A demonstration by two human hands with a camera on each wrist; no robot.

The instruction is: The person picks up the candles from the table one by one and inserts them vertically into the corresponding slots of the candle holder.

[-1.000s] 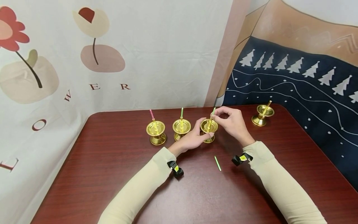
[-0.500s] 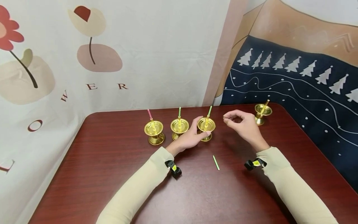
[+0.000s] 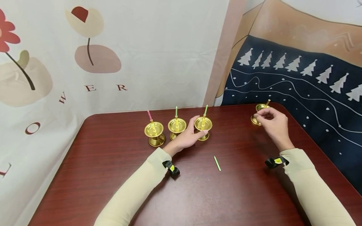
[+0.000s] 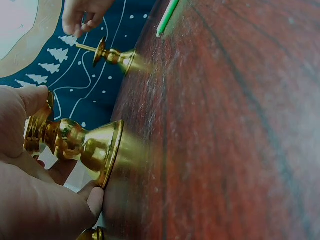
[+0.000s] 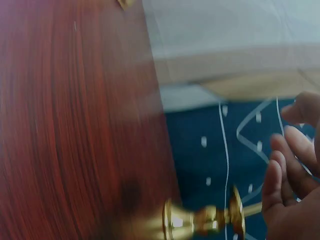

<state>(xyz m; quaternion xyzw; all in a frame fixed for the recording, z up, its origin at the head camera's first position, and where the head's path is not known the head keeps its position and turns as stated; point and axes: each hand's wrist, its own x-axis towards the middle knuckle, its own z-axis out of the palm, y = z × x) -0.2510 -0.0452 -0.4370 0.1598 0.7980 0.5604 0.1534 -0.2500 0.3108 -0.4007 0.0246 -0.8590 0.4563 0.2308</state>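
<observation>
My left hand (image 3: 186,138) grips the third brass candle holder (image 3: 207,123), thumb in front and fingers behind. A thin green candle (image 3: 205,110) stands in its tube, tilted slightly right. In the left wrist view, the holder's base (image 4: 102,150) rests on the table. My right hand (image 3: 272,124) is over the far-right brass holder (image 3: 256,120) and hides part of it. In the right wrist view, the thumb and loosely bent fingers (image 5: 272,182) are apart with nothing between them, close to that holder's bare tube (image 5: 252,209). A loose green candle (image 3: 217,163) lies in front.
Left of my left hand stand two more brass holders: one (image 3: 154,129) with a pink candle (image 3: 149,115), one (image 3: 177,125) with a green candle (image 3: 176,111). The reddish-brown table (image 3: 113,169) ends at printed cloths (image 3: 158,62) behind it.
My right hand has let go of the green candle in the third holder and moved right to the far-right holder. The left hand keeps its grip on the third holder.
</observation>
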